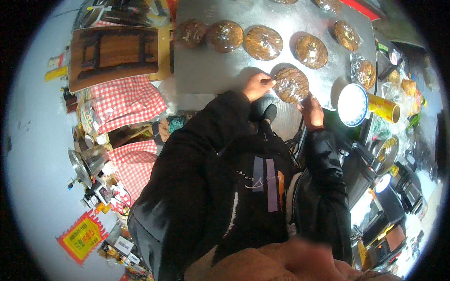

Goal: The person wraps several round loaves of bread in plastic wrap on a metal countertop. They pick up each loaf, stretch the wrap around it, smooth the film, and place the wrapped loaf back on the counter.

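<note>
Between my hands is a round, dark brown food piece covered in shiny clear film (291,85), at the near edge of the metal table (211,75). My left hand (258,86) pinches its left rim with thumb and fingers. On the lower right side my right hand (311,111) grips the rim, its fingers partly hidden. Several similar film-covered rounds lie beyond in a curved row, among them one straight behind (263,43) and one to its right (311,51).
Right of my hands are a white bowl with a blue-patterned rim (353,105) and a yellow tube (384,108). A wooden folding table (115,56) stands at the left, above red-checked cloths (124,103). A dark stool top (276,110) shows below the table edge.
</note>
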Tool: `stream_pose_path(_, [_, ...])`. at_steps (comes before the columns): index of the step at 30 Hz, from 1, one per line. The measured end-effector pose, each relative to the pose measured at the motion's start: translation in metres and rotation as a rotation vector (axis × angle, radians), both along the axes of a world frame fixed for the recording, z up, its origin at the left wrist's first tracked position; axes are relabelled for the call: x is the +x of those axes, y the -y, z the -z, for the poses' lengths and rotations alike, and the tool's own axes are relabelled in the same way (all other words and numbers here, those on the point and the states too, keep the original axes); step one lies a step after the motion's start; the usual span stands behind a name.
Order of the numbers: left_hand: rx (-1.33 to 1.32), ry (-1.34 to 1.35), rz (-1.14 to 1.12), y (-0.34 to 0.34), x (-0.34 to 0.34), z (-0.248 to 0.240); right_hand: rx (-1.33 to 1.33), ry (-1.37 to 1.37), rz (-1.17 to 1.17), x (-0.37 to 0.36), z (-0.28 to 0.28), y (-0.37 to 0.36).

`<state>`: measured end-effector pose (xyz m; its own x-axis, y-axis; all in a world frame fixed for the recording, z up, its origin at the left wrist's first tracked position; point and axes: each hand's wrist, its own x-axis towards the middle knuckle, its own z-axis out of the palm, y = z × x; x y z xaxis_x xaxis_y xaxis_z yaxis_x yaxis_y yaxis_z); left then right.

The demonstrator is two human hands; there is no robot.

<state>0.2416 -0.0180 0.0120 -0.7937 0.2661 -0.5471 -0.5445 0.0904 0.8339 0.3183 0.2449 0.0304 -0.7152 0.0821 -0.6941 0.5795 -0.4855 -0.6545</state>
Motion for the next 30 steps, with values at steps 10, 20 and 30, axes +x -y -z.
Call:
stream_pose_path(10, [0.091,-0.089,-0.068,0.011,0.008,0.020,-0.046,0.017,0.104,0.002,0.004,0.007])
stream_pose_path(20, [0.191,0.163,-0.134,0.010,-0.001,-0.009,-0.069,0.041,0.178,0.005,0.003,0.012])
stream_pose_path(30, [0.021,0.219,-0.005,-0.008,-0.028,-0.013,-0.101,0.089,0.240,0.002,0.001,0.010])
